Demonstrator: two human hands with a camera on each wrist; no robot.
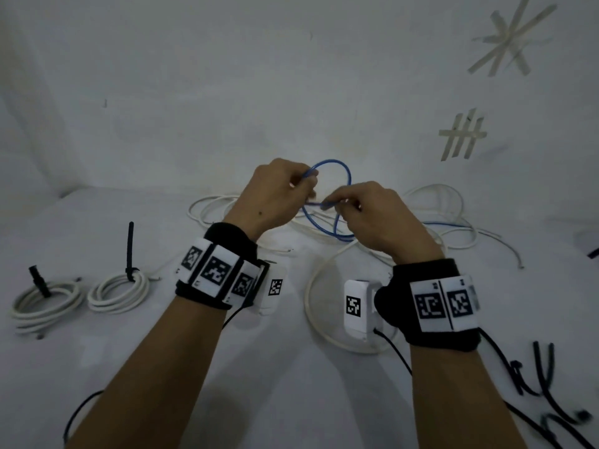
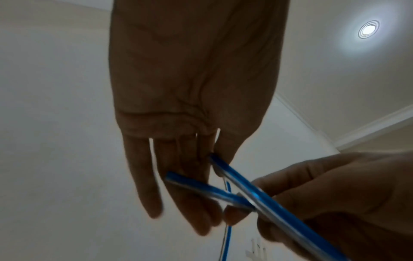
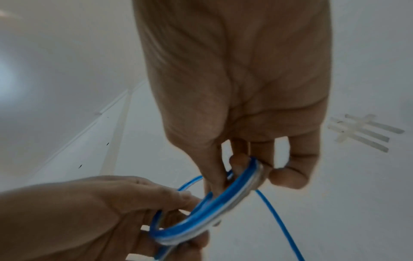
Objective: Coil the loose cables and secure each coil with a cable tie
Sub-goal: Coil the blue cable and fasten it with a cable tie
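A thin blue cable (image 1: 348, 176) is looped in the air between both hands, above a pile of loose white cables (image 1: 437, 205). My left hand (image 1: 304, 186) pinches the loop at its upper left. My right hand (image 1: 340, 206) grips a crossing strand just right of it. In the left wrist view the blue cable (image 2: 243, 185) crosses itself under my left fingers (image 2: 145, 176). In the right wrist view my right fingers (image 3: 288, 174) curl round the blue cable (image 3: 223, 203). Two white coils (image 1: 45, 303) (image 1: 118, 291), each bound with a black cable tie (image 1: 130, 251), lie at the left.
Several loose black cable ties (image 1: 544, 384) lie at the lower right. A wide white cable loop (image 1: 310, 303) lies under my right wrist. Tape marks (image 1: 462, 134) are stuck on the white wall behind. The blue cable's tail (image 1: 447, 225) trails right over the pile.
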